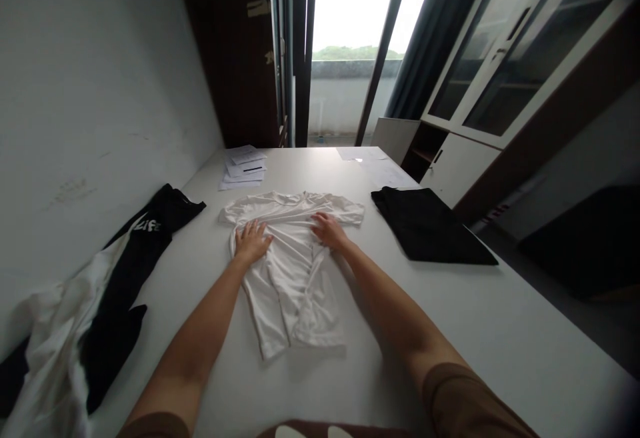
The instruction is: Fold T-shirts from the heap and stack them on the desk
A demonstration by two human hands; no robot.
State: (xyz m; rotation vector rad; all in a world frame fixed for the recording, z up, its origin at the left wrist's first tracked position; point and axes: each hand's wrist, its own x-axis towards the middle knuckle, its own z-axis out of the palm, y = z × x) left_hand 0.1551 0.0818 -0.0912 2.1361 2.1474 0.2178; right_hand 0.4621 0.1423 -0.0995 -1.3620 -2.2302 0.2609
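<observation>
Resting: two hands, left hand point(253, 243) spread wide, right hand point(327, 230) open, both on the shirt point(290, 275)
White shirt: one, mid-tabletop point(500, 318)
Folded black cloth point(435, 228): one, between two and three o'clock
Heaped clothes point(143, 261): at least two, nine o'clock
Papers point(243, 179): several, eleven o'clock, one pen point(253, 169)

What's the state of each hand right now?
Left hand: open, palm down on the white shirt, grasping nothing visible.
Right hand: open, resting on the same shirt.
</observation>
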